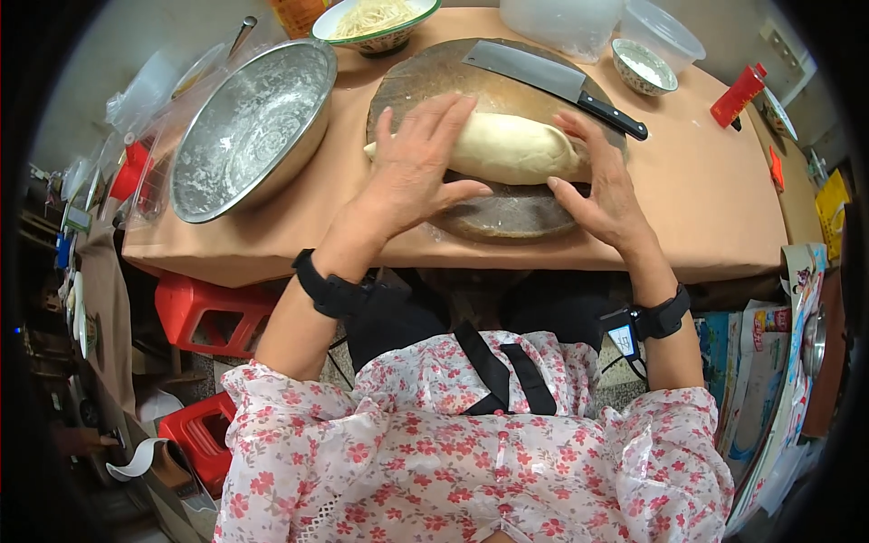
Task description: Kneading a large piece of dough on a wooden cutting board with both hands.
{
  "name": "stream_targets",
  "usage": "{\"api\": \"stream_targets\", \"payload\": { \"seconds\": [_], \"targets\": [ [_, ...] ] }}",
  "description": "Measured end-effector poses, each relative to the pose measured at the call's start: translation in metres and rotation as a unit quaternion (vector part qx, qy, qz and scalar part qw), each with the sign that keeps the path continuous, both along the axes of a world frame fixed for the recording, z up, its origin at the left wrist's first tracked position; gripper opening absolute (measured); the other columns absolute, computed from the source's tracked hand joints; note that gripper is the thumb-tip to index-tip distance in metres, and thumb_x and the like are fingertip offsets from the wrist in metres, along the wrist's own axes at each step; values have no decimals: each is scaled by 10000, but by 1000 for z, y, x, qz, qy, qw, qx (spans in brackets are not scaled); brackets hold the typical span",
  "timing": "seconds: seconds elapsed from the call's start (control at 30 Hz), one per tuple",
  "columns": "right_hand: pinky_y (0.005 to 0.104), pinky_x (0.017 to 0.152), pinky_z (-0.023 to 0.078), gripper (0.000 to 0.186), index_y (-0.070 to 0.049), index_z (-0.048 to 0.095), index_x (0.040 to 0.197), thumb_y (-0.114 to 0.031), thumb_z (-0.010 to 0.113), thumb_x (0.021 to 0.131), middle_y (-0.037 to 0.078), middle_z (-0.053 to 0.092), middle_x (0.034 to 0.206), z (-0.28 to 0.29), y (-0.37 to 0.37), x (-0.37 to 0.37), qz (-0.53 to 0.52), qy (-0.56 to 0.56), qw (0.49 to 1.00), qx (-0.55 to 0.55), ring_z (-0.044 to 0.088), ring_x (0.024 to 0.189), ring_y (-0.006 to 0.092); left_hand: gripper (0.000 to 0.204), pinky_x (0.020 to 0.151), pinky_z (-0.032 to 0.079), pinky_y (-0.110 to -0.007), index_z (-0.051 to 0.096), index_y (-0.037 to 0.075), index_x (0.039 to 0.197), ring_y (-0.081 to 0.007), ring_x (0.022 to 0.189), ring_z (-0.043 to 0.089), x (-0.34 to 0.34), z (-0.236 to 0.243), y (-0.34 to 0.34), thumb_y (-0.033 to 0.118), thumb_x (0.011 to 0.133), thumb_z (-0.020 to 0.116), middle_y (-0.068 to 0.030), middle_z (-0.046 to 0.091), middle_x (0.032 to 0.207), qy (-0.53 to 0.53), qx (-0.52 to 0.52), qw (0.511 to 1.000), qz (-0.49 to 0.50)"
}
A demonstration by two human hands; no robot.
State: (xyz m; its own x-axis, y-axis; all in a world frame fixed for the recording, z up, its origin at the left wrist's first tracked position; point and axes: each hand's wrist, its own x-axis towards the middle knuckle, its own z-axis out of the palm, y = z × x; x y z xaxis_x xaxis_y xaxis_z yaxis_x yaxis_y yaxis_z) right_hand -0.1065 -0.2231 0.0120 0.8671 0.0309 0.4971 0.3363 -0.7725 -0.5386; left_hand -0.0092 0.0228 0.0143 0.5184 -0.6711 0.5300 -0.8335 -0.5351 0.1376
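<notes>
A thick, pale roll of dough [511,149] lies crosswise on a round wooden chopping board [421,77]. Over its left part rests my left hand [421,158], fingers stretched out on top and thumb pointing along the near side. Around the right end of the roll curves my right hand [602,181], fingers at the far side and thumb at the near side, spread apart. Beyond the dough, a cleaver [529,68] with a black handle lies across the board's far right edge, touched by neither hand.
Left of the board, a large metal bowl [253,136] is dusted with flour. Behind stand a green-rimmed bowl [376,41] of noodle-like strands, clear plastic tubs [665,36] and a small bowl of white powder [644,68]. A red bottle [738,95] is at right; red stools [213,312] stand below left.
</notes>
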Motion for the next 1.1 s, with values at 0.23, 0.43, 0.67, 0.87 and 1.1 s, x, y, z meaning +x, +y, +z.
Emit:
{"api": "stream_targets", "payload": {
  "seconds": [0.23, 0.43, 0.67, 0.87, 1.1],
  "targets": [
    [448, 1055, 344, 690, -31, 446, 1427, -504, 553, 936, 187, 522, 1399, 3, 38, 19, -33, -98, 986, -134, 489, 1301, 317, 894, 1088, 242, -660, 368, 16, 1448, -310, 1383, 383, -14, -4, -43, 415, 747, 753, -161, 429, 1440, -54, -2, 999, -6],
    [477, 1046, 337, 782, -21, 493, 1381, -605, 575, 867, 158, 531, 1382, -19, 45, 17, -92, -121, 963, -221, 475, 1305, 299, 752, 1086, 270, -644, 428, 15, 1404, -323, 1322, 449, -12, -22, -49, 314, 762, 679, -166, 489, 1384, -84, -10, 996, 16],
    [482, 1033, 335, 769, -35, 470, 1377, -530, 666, 821, 135, 540, 1359, -26, 28, 7, -121, -88, 961, -234, 487, 1280, 277, 905, 1088, 261, -642, 434, 9, 1383, -300, 1331, 436, -7, -22, -29, 537, 718, 747, -153, 490, 1382, -71, 25, 996, 56],
    [500, 1045, 328, 690, -50, 449, 1388, -481, 637, 883, 129, 545, 1357, -38, -10, -9, -153, -13, 966, -206, 500, 1264, 284, 971, 1135, 194, -614, 352, 59, 1462, -304, 1363, 405, -1, -28, 7, 604, 753, 728, -147, 454, 1432, -23, 47, 992, 116],
    [514, 1082, 300, 733, -55, 429, 1431, -557, 559, 912, 150, 503, 1426, -29, -3, -9, -149, -48, 963, -219, 445, 1348, 287, 1066, 1126, 165, -667, 326, -7, 1476, -315, 1426, 330, -7, -18, 8, 686, 743, 671, -182, 382, 1505, -33, 75, 988, 134]
  ]
}}
